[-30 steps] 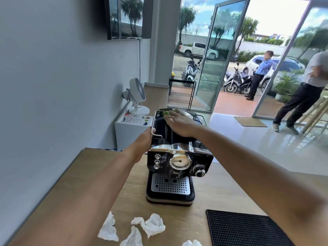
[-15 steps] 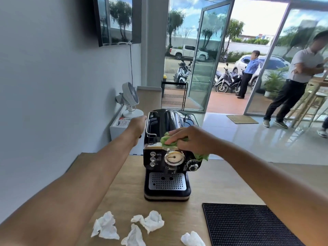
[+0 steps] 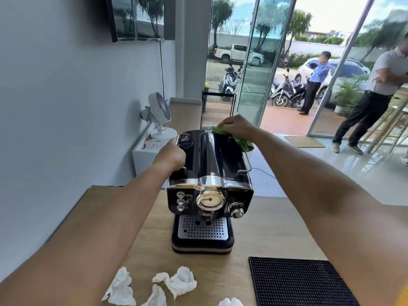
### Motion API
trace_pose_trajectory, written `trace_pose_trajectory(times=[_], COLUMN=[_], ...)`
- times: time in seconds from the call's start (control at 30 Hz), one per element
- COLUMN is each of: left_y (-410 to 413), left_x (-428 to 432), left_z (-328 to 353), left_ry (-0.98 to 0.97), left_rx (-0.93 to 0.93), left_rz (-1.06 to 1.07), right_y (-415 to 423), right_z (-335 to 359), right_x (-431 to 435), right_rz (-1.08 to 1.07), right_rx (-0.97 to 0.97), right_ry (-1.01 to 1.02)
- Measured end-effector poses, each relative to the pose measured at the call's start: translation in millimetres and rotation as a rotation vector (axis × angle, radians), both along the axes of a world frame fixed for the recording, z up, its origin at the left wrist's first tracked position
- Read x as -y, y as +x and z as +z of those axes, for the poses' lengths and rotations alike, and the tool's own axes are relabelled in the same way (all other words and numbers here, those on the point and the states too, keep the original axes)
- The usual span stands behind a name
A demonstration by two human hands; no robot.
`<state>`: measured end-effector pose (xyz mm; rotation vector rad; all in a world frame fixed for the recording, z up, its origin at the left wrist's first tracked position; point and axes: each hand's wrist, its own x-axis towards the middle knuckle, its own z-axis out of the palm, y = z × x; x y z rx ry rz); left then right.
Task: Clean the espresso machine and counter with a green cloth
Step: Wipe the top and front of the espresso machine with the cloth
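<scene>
So that the espresso machine (image 3: 209,160) does not slide on the counter (image 3: 265,228) under rubbing, I judge, the left hand (image 3: 171,154) clamps its left top edge, while the right hand (image 3: 237,127) grasps the bunched green cloth (image 3: 244,143) against the top's far right corner

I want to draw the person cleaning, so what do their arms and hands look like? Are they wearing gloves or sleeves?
Both arms are bare as far as the picture shows: no sleeve on the left forearm or the right forearm. The left hand and the right hand have no gloves. No watch, bracelet or ring shows on either.
</scene>
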<state>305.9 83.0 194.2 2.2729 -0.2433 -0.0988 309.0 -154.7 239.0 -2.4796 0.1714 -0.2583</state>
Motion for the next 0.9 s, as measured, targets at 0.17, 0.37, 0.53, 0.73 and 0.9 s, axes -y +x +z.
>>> trace_pose_trajectory(times=[0.17,0.37,0.53,0.73,0.9], left_y=[8.2,4.3,-4.6,-9.7,-14.0], left_x=[4.5,6.2,5.7,6.7,6.9], left_z=[-7.3,-3.9,1.4,4.9,7.5], left_ry=[0.008,0.015,0.002,0.008,0.035], left_rx=[0.048,0.045,0.025,0.021,0.009], left_rz=[0.042,0.063,0.075,0.104,0.120], right_y=[-25.8,-62.0,-89.5,-127.0,-157.9], right_z=[-32.8,-65.1,-71.1,-84.6,-91.9], right_x=[14.1,-8.6,-30.1,-44.4,-57.3], right_rz=[-0.067,-0.190,-0.257,-0.161,-0.136], right_rx=[0.076,0.247,0.341,0.400,0.463], right_ry=[0.521,0.900,0.921,0.924,0.847])
